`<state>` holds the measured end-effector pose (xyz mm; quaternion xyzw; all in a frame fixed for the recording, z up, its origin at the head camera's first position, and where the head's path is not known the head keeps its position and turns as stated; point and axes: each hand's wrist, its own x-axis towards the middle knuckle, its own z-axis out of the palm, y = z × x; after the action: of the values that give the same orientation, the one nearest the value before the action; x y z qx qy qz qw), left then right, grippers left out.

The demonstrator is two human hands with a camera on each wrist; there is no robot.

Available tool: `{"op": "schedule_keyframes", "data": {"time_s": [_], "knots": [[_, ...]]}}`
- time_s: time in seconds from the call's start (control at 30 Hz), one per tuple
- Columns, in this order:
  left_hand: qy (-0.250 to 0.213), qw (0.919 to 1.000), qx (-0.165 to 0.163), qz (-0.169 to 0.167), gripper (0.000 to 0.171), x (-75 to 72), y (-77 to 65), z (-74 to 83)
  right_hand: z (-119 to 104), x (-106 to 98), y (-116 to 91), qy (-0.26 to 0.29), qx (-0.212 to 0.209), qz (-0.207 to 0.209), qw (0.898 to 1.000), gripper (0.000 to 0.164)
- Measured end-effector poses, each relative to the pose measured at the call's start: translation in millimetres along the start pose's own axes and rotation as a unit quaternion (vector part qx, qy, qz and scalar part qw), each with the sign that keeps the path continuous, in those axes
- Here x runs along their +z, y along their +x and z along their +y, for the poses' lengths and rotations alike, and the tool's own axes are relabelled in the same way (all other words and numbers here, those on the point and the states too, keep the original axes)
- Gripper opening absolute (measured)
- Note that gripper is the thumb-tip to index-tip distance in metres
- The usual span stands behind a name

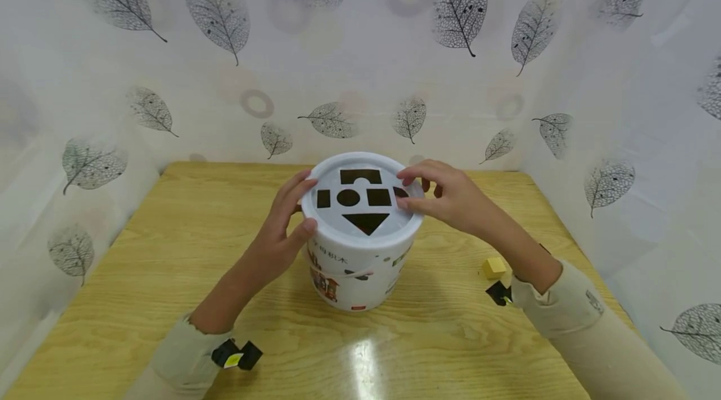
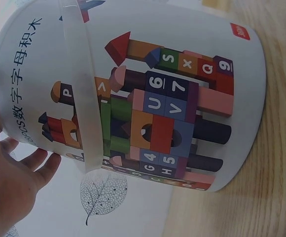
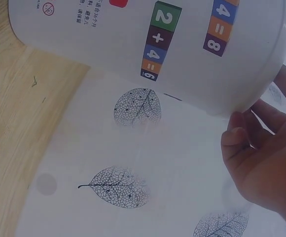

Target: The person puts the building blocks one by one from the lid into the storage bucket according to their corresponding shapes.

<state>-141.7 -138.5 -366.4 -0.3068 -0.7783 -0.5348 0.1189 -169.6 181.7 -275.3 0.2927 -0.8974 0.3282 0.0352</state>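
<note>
A white bucket (image 1: 360,281) printed with colourful toy-block pictures stands upright on the table, its white lid (image 1: 332,218) on top. The lid has dark shaped holes: an arch, squares, a circle, a triangle and one at the right edge. My left hand (image 1: 278,231) grips the bucket's left side at the rim, thumb in front and fingers farther back. In the left wrist view, its fingertips (image 2: 49,165) bend against the bucket wall. My right hand (image 1: 450,196) holds the lid's right edge, with thumb and index finger on top, partly covering the right-hand hole, and other fingers curled at the rim.
A small yellow block (image 1: 494,268) lies on the wooden table (image 1: 186,218) below the right forearm. A pale curtain with leaf prints (image 1: 360,56) surrounds the back and sides. Small black devices (image 1: 236,355) sit at both wrists.
</note>
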Motion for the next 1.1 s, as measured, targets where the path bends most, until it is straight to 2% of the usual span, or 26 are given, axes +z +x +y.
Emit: {"op": "schedule_keyframes", "data": {"time_s": [0.17, 0.53, 0.77, 1.1], "knots": [[0.001, 1.0000, -0.002, 0.000, 0.060, 0.3, 0.1, 1.6, 1.4, -0.8, -2.9, -0.002, -0.003, 0.005, 1.000, 0.039], [-0.002, 1.0000, 0.000, 0.001, 0.059, 0.9, -0.6, -1.5, 12.3, -14.5, -29.4, -0.014, 0.059, 0.036, 0.998, 0.040], [-0.003, 0.9999, 0.014, 0.005, 0.061, 0.6, 0.3, -1.5, 46.1, -13.7, -63.0, -0.002, 0.112, 0.034, 0.993, 0.042], [-0.005, 0.9999, 0.015, 0.002, 0.062, 0.4, 0.4, 1.2, 99.2, 4.8, -116.6, 0.010, 0.165, 0.009, 0.986, 0.042]]}}
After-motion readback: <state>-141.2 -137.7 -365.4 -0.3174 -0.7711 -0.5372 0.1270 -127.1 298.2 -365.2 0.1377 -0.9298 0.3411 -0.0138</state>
